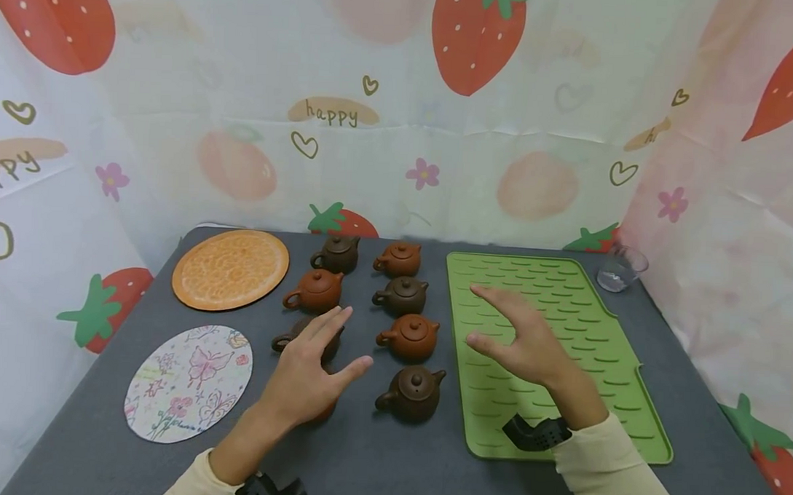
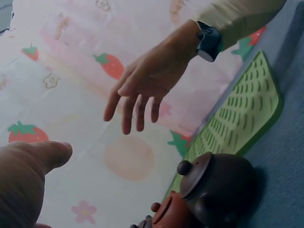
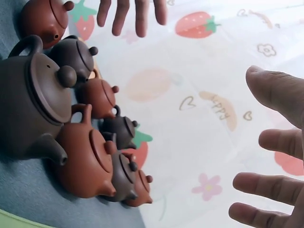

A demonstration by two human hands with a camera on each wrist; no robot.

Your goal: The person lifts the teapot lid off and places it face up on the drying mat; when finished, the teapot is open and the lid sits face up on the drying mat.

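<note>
Both hands are raised over a grey table and hold nothing. My left hand (image 1: 300, 379), fingers extended and thumb spread, hovers over the front of the left column of small teapots. It partly covers a dark brown teapot (image 1: 291, 337) and mostly hides a reddish one (image 1: 326, 414). Behind these stand another reddish teapot (image 1: 318, 291) and a dark one (image 1: 339, 253). The right column alternates dark (image 1: 412, 395), reddish (image 1: 411, 338), dark (image 1: 403, 296) and reddish (image 1: 400, 259). Above a green ridged mat (image 1: 495, 426) hangs my right hand (image 1: 531, 343), thumb apart from its fingers.
On the left lie an orange round mat (image 1: 230, 271) and, nearer, a white round mat (image 1: 188, 386) with butterfly drawings. A clear glass (image 1: 617, 270) stands at the back right corner. Strawberry-printed cloth (image 1: 399, 160) hangs behind and beside the table.
</note>
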